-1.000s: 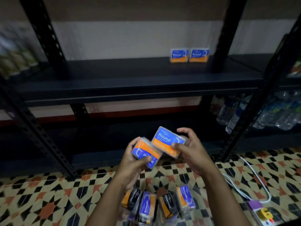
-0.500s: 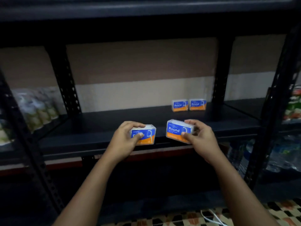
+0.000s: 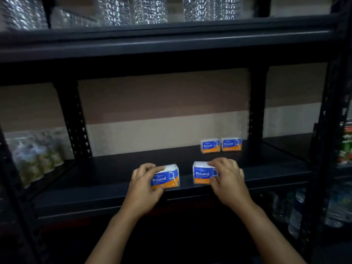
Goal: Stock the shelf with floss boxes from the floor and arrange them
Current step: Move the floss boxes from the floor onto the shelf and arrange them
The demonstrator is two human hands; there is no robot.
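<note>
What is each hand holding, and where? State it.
Left hand grips a floss box by its left end; right hand grips another floss box by its right end.

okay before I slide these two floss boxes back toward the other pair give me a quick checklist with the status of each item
1. Left hand holds the blue-and-orange floss box on the left: ok.
2. Right hand holds the matching floss box on the right: ok.
3. Both held boxes upright, "Round" labels facing out: ok.
4. Held boxes resting flat on the black metal shelf: cannot tell; they sit at its front edge.
5. Bare shelf between the held boxes and the two floss boxes at the back: ok.
6. Back pair side by side, upright: ok.
</note>
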